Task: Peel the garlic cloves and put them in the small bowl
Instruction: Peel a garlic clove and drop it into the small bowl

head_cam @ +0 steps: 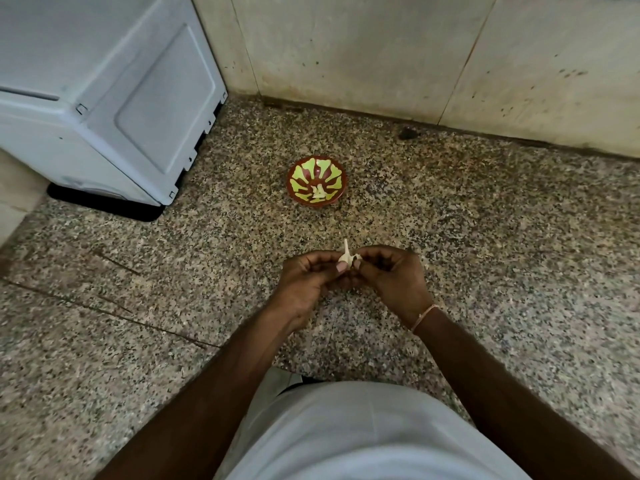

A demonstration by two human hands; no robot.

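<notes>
A person works a garlic clove (347,260) between both hands above a speckled stone counter (485,237), just short of the small bowl (341,174) where peeled cloves are to go. The left hand (308,278) pinches the clove at its fingertips, apparently steadying it, while the right hand (391,271), fingers curled in, pinches the other side, most likely pulling at the skin; a pale strip of skin stands up from the clove, which suggests the peel is partly loose but not yet off. The red-and-green bowl sits beyond the hands, near enough for a short reach, and already holds a few pale pieces at its bottom, probably peeled cloves, though they are too small to tell from scraps of skin. Held out in front of the body, the clove stays in plain sight of the person peeling it. Much of the clove is hidden behind the fingers, so how much skin remains cannot be judged. A thin bracelet (423,317) circles the right wrist. To the left of the bowl stands a grey appliance (104,98), cut off by the frame edge; behind the bowl rises a stained tile wall (381,46). No other unpeeled garlic is visible.
</notes>
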